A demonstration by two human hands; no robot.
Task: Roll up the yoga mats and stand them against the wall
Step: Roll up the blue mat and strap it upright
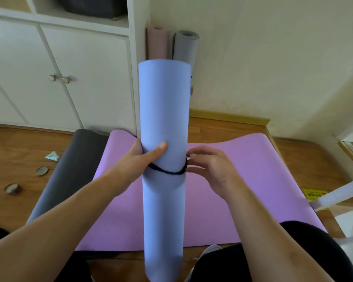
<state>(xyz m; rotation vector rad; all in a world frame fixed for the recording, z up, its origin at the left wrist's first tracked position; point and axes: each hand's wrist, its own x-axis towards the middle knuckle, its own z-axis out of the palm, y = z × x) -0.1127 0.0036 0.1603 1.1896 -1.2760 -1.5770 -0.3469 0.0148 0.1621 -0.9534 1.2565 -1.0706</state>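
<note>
left hand (pixel 140 157) grips the upright rolled blue mat (pixel 164 151) at mid-height above the flat purple mat (pixel 243 180) while right hand (pixel 207 165) pinches the black cord (pixel 167 170); keep the roll squeezed, cinching the cord level and snug.

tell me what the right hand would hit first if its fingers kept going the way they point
The right hand points left at the rolled blue mat; its fingertips would meet the mat's side by the black cord almost at once.
</note>
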